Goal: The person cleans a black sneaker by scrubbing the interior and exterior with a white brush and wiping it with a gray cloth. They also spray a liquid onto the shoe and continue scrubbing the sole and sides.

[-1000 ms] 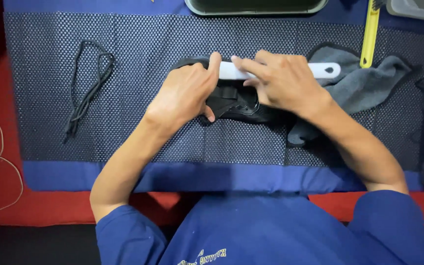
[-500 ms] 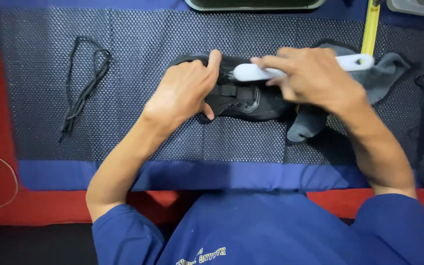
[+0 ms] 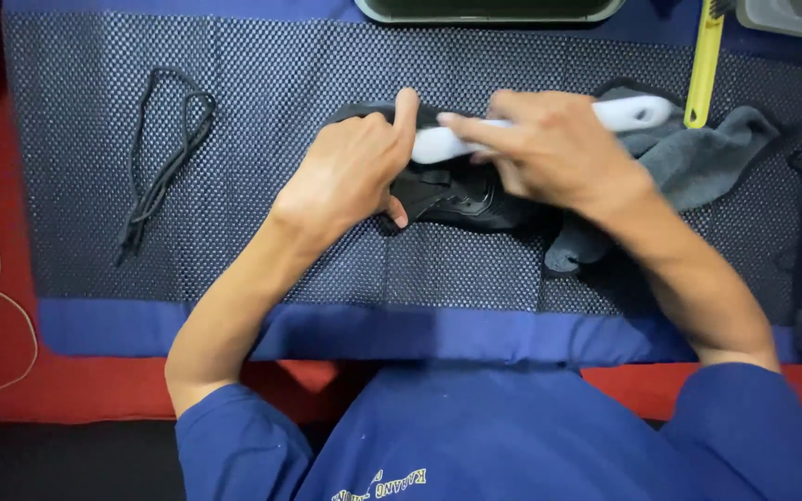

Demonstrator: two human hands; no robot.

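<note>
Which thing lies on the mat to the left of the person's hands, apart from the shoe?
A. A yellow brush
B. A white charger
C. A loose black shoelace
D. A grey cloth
C: the loose black shoelace lies on the dotted mat left of the left hand; the grey cloth and the yellow brush lie to the right.

Both bare forearms reach forward and angle inward, elbows wide, hands nearly meeting in the middle. The left hand (image 3: 350,172) lies palm down with its fingers curled under and its thumb stretched up straight. The right hand (image 3: 549,148) is palm down too, knuckles raised, fingers closed in a grip and index finger pointing across at that thumb.
</note>
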